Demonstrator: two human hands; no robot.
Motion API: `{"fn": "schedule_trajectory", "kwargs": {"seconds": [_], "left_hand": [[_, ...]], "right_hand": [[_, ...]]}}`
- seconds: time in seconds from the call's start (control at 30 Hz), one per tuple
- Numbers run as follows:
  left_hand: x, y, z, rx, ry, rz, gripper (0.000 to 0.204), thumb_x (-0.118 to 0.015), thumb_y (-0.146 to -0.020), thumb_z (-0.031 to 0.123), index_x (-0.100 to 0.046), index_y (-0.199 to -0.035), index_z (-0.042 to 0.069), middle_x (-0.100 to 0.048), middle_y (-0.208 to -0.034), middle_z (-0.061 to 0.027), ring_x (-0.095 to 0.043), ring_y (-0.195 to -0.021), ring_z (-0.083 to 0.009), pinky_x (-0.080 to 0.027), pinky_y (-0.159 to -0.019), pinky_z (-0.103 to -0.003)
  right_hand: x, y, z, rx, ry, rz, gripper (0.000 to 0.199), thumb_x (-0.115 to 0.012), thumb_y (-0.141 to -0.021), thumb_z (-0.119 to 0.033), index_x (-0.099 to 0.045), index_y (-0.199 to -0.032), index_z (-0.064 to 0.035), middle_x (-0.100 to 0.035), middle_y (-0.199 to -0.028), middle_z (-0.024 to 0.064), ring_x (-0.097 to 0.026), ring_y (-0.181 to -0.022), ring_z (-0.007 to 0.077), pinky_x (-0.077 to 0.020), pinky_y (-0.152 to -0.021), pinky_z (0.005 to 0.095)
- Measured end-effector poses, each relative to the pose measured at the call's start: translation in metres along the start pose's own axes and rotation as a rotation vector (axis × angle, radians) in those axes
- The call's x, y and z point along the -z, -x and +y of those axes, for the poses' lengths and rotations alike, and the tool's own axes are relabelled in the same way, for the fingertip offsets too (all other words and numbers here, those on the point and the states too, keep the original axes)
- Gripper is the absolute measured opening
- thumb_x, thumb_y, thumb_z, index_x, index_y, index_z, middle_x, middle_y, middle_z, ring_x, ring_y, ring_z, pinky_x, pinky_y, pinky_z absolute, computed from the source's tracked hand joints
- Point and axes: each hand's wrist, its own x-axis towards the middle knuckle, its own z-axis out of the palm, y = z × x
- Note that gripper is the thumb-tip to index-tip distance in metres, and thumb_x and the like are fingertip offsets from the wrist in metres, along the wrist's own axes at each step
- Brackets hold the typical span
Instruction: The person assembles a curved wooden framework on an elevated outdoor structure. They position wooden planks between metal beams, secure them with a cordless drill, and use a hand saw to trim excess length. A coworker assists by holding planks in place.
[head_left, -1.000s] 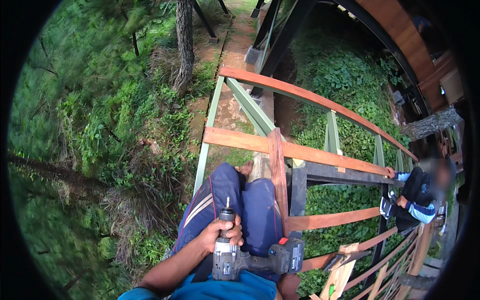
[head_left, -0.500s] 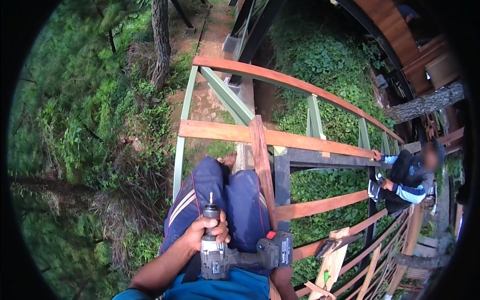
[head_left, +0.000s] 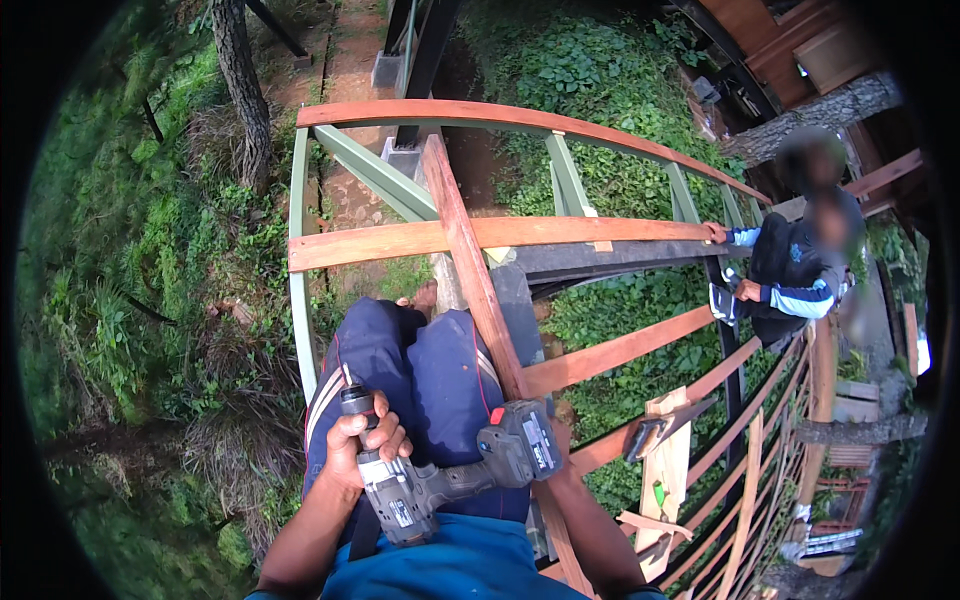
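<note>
Left hand (head_left: 378,432): wrapped round the nose of the drill (head_left: 398,500)
Drill: over the lap (head_left: 440,375), bit (head_left: 346,373) up-left
Right hand (head_left: 561,438): mostly hidden behind the battery (head_left: 522,440), grip can't be told
Plank (head_left: 488,300): 1, crossing the rail (head_left: 570,231)

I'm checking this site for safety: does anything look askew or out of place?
A reddish plank looks askew: it slants across the long orange board, its far end jutting past, instead of running parallel. I see no spill.
</note>
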Motion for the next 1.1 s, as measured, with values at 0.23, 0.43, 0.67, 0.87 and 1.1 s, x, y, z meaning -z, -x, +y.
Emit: {"fn": "schedule_trajectory", "kwargs": {"seconds": [0.23,0.43,0.67,0.87,1.1], "left_hand": [[-0.014,0.042,0.001,-0.109,-0.086,-0.048,0.030,-0.068,-0.084,0.020,-0.051,-0.104,0.006,-0.055,-0.066,-0.0048,-0.059,-0.058,-0.0235,-0.055,-0.074,-0.045],[-0.012,0.070,0.004,-0.286,-0.077,0.014,0.027,-0.066,-0.087,0.017,-0.050,-0.105,0.005,-0.056,-0.067,-0.0067,-0.058,-0.056,-0.0232,-0.054,-0.073,-0.046],[-0.022,0.073,0.003,-0.252,-0.190,-0.035,0.029,-0.067,-0.085,0.015,-0.046,-0.104,0.005,-0.055,-0.065,-0.0075,-0.060,-0.055,-0.0253,-0.055,-0.071,-0.046],[-0.006,0.071,0.011,-0.188,-0.108,-0.087,0.026,-0.063,-0.087,0.016,-0.046,-0.104,0.005,-0.055,-0.068,-0.0072,-0.060,-0.059,-0.0241,-0.055,-0.076,-0.047],[0.007,0.059,0.014,-0.133,-0.016,-0.083,0.025,-0.062,-0.089,0.019,-0.048,-0.105,0.006,-0.053,-0.068,-0.0050,-0.057,-0.061,-0.0207,-0.052,-0.075,-0.044]], "right_hand": [[0.049,0.001,-0.056,-0.238,0.033,-0.120,0.041,-0.065,-0.094,-0.032,-0.042,-0.119,-0.0082,-0.070,-0.083,0.0220,-0.070,-0.078,0.0462,-0.0542,-0.064,0.0563],[0.059,0.106,-0.035,-0.341,0.031,-0.153,0.045,-0.070,-0.090,-0.028,-0.049,-0.125,-0.0074,-0.070,-0.084,0.0221,-0.071,-0.081,0.0456,-0.0561,-0.069,0.0568],[0.061,0.181,-0.019,-0.399,0.089,-0.202,0.041,-0.069,-0.093,-0.033,-0.050,-0.113,-0.0041,-0.069,-0.075,0.0219,-0.070,-0.067,0.0440,-0.0569,-0.062,0.0551],[0.057,0.185,-0.017,-0.411,0.068,-0.208,0.039,-0.067,-0.096,-0.036,-0.045,-0.106,-0.0045,-0.066,-0.069,0.0228,-0.068,-0.066,0.0471,-0.0556,-0.060,0.0575],[0.049,0.181,-0.029,-0.363,0.086,-0.266,0.040,-0.066,-0.096,-0.036,-0.046,-0.111,-0.0049,-0.068,-0.071,0.0214,-0.069,-0.065,0.0447,-0.0554,-0.061,0.0558]]}}
